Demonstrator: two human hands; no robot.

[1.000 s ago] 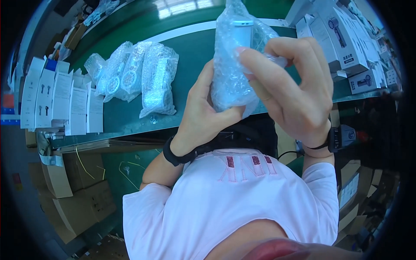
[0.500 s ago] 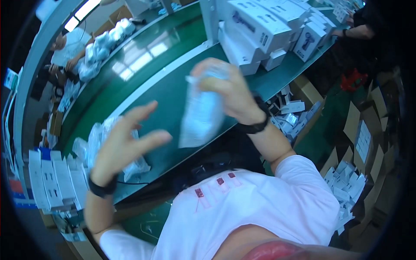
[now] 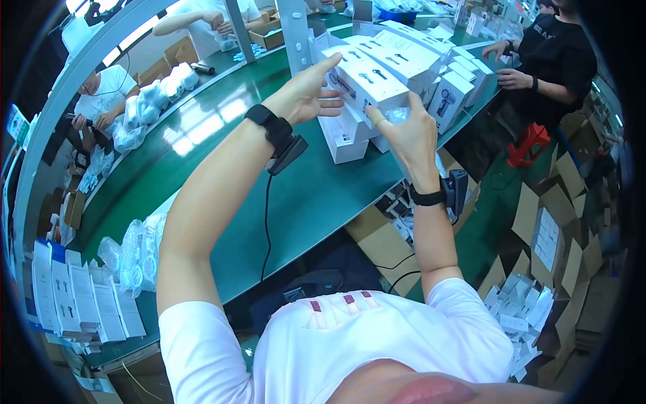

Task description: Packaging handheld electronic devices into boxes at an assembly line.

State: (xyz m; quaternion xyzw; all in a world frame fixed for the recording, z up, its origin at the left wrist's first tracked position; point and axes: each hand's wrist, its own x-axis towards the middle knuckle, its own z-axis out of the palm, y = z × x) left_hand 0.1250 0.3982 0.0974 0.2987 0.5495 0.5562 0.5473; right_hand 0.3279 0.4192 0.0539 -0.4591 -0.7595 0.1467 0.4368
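White paperboard carton printed w/ handheld-fan pics sits on top of other ctns at the far R part of the green bench, its near end toward the wearer. Clear bubble wrap shows at that near end; can't tell if it's inside the ctn, half in, or just in front.

R hand is right at the wrap, thumb & index apart on either side of it; can't tell if it's gripped. L hand is wide, fingers spread, by the ctn's L side; contact unclear, nothing visible in it.

Progress, as far as it shows: this ctn's contents aren't confirmed. Next to it, more printed ctns are stacked & look closed, though what's in them is hidden. Well apart, at the bench's L end, several bubble-wrapped pieces w/ round grilles lie outside any ctn, so prob. not yet boxed. Just beside them, a row of white ctns; can't tell if filled.

Farther out: brown cardboard box below the bench edge, co-worker in black at R.
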